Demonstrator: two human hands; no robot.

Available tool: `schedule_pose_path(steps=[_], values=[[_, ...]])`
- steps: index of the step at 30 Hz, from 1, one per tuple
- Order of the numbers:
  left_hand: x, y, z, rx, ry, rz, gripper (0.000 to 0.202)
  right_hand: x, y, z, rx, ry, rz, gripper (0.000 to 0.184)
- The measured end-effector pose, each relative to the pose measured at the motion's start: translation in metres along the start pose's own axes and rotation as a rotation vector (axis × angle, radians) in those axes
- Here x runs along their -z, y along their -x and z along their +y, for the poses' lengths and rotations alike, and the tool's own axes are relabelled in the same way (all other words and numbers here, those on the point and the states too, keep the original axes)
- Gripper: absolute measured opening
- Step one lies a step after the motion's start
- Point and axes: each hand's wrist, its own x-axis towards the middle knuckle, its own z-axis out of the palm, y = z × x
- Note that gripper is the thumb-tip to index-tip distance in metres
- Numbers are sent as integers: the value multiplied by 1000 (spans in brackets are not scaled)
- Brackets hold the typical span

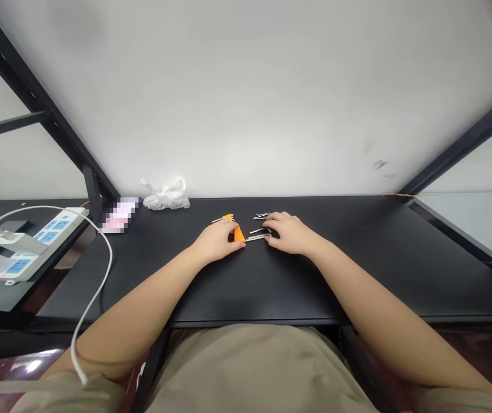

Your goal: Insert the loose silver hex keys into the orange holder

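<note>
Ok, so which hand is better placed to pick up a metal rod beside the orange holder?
Probably your right hand: it is touching or very close to the metal rods, while your left hand is occupied holding the orange holder.

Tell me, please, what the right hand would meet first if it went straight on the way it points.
The right hand would probably meet the thin metal rods first; the orange piece in the left hand lies beyond, though depth is unclear.
</note>
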Motion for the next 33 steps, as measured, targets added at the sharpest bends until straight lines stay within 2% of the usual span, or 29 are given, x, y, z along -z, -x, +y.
schedule_pose_path(steps=[5,9,12,16,19,22,29,33], values=[[1,0,1,-2,-25,-22,36,-5,-3,5,-2,-9,41,21],[2,1,3,11,-42,-35,38,-14,-10,9,-79,12,134,30],[3,1,4,14,-49,-40,38,-21,-19,14,-144,-38,131,39],[2,1,3,3,-50,-42,37,-29,-29,18,-220,-93,134,32],[1,1,2,-4,-49,-37,36,-32,-31,16,-186,-133,190,26],[1,1,2,-6,-45,-31,36,-32,-28,11,-110,-184,216,28],[4,1,3,-2,-10,6,28,-26,-10,-17,27,-257,164,38],[7,2,3,41,49,5,29,-18,-4,-22,-5,-361,183,41]])
